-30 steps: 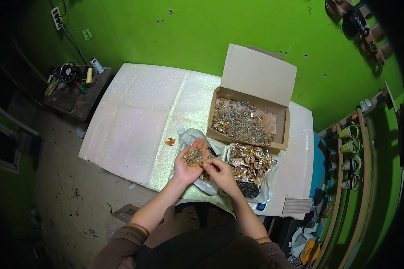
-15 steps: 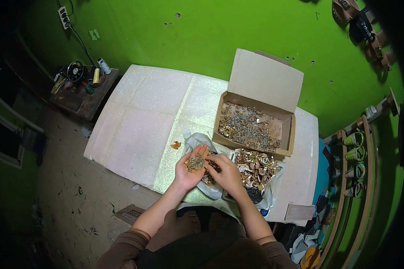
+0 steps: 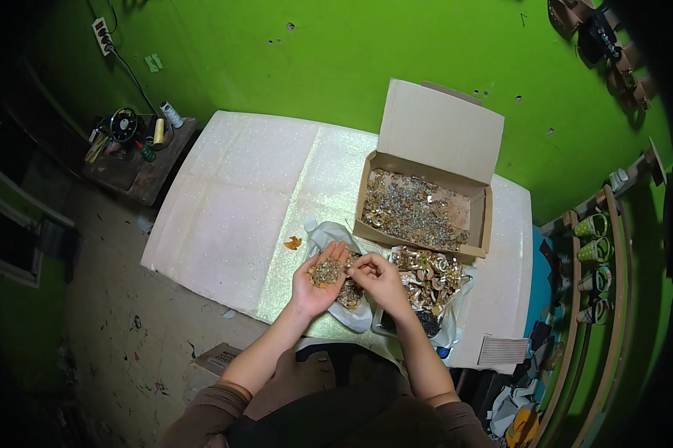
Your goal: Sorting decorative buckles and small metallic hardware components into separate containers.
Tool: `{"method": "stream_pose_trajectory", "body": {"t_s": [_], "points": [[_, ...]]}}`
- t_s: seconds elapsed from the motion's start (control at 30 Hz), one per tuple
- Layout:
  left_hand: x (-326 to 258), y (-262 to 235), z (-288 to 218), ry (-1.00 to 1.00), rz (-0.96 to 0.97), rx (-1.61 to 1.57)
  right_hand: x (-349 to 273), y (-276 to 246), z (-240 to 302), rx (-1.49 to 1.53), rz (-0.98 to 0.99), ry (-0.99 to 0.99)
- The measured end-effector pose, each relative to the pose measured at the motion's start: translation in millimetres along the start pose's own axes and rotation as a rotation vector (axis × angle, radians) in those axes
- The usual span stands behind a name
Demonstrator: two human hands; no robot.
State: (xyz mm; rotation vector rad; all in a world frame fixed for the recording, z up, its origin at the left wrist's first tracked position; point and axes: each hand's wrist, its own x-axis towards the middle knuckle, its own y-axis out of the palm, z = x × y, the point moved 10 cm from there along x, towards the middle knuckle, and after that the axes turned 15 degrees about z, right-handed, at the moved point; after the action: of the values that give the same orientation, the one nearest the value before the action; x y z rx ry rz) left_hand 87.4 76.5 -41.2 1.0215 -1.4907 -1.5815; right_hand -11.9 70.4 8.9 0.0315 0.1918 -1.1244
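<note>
Sorting small metal pieces over a white table.

The left hand [image 3: 318, 280] lies palm up, fingers spread, cupping a pile of small metal pieces [image 3: 326, 270]; the right hand [image 3: 377, 280] pinches at that pile, near the open cardboard box [image 3: 426, 201].

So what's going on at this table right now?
A person sits at a white table. The left hand is cupped palm up, holding a small pile of metal bits. The right hand picks at that pile with its fingertips. Beyond them stand an open cardboard box of similar bits and a bag of gold pieces.
</note>
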Motion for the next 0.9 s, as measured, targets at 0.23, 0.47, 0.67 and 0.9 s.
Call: {"method": "stream_pose_trajectory", "body": {"t_s": [0.23, 0.47, 0.67, 0.9], "points": [[-5.2, -3.7, -10.0, 0.030, -0.068, -0.045, -3.1, -12.4, -1.0, -0.204, 0.028, 0.048], [-5.9, -7.6, 8.5, -0.127, -0.037, 0.056, 4.9, 10.8, 56.2, -0.719, -0.013, -0.298], [-6.9, -9.8, 10.1, -0.148, -0.043, 0.077, 9.5, 17.0, 49.4, -0.838, 0.011, -0.253], [-5.8, -2.3, -3.6, -0.049, -0.089, -0.023, 2.8, -8.8, 30.2, -0.351, 0.019, -0.087]]}}
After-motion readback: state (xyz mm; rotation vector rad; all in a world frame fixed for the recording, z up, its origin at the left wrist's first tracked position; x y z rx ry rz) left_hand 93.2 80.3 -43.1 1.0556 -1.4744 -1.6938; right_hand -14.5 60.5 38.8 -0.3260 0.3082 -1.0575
